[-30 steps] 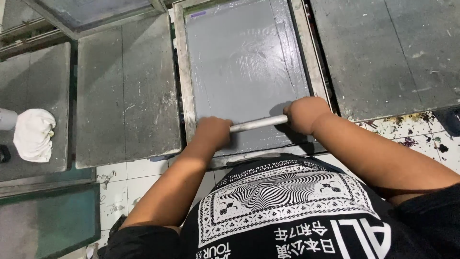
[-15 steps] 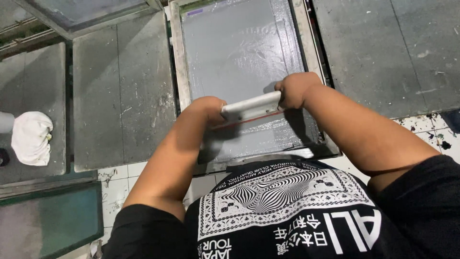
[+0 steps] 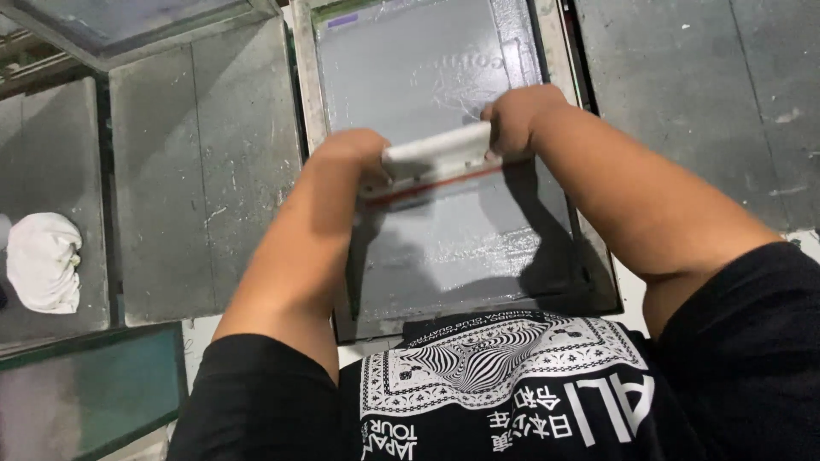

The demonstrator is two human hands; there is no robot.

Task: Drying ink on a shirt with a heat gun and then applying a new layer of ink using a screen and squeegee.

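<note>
A framed grey printing screen (image 3: 427,60) lies flat in front of me, wet and shiny in its lower half. Both my hands grip a pale wooden squeegee (image 3: 437,152) with a reddish blade, held crosswise on the mesh about halfway up the screen. My left hand (image 3: 357,154) closes on its left end and my right hand (image 3: 515,115) on its right end. The blade edge touches the screen. My black printed shirt (image 3: 504,384) fills the bottom of the view.
Grey flat panels (image 3: 205,162) lie to the left and to the right (image 3: 683,102) of the screen. A crumpled white rag (image 3: 43,260) rests at the far left. A green-tinted framed screen (image 3: 85,393) sits at lower left, another frame (image 3: 128,21) at top left.
Both hands have pushed the squeegee away from me, from the near edge of the screen up to about its middle. A wet shiny band is left behind it.
</note>
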